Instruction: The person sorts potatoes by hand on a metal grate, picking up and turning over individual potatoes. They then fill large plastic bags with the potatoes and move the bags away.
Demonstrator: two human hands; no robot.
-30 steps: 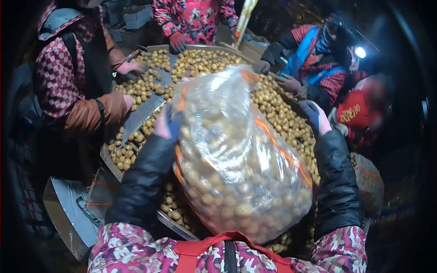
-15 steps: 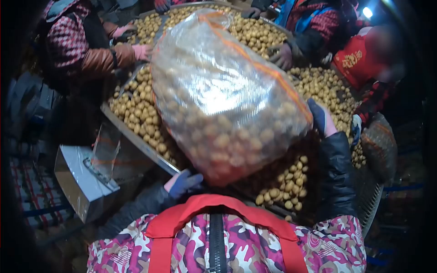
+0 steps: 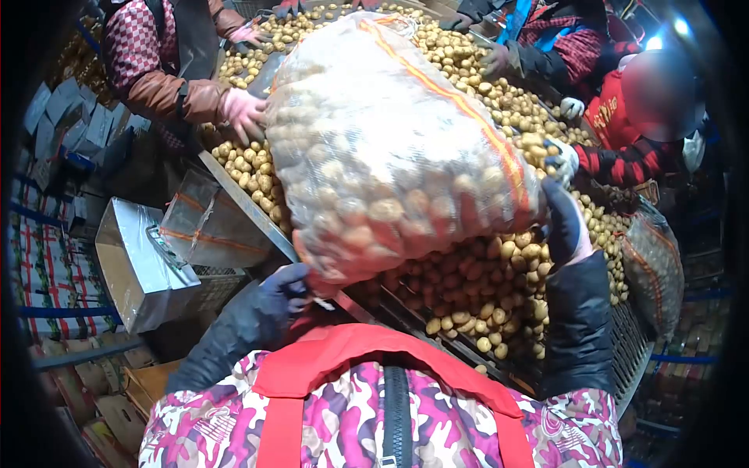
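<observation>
A large, translucent woven sack of potatoes [image 3: 382, 148] with orange stripes lies tilted across the potato-covered table in front of me. My left hand [image 3: 284, 287], in a blue and pink glove, is curled at the sack's lower left corner. At the lower right corner my right hand [image 3: 567, 224], gloved the same way, grips the sack's edge; its thumb side is partly hidden. Below the sack, loose potatoes [image 3: 488, 316] lie in shadow near the table's front edge. The sack covers much of the heap behind it.
Co-workers' gloved hands are close by: a pink glove [image 3: 244, 115] at the sack's left, a whitish glove [image 3: 563, 161] at its right. A metal table rim [image 3: 250, 204] runs at left, beside a cardboard box [image 3: 148, 257]. Another filled sack [image 3: 654, 269] leans at right.
The sack's lower end has risen slightly, uncovering more potatoes beneath. My left hand has moved up and left, its fingers now curled. A co-worker's whitish glove has come near the sack's right side.
</observation>
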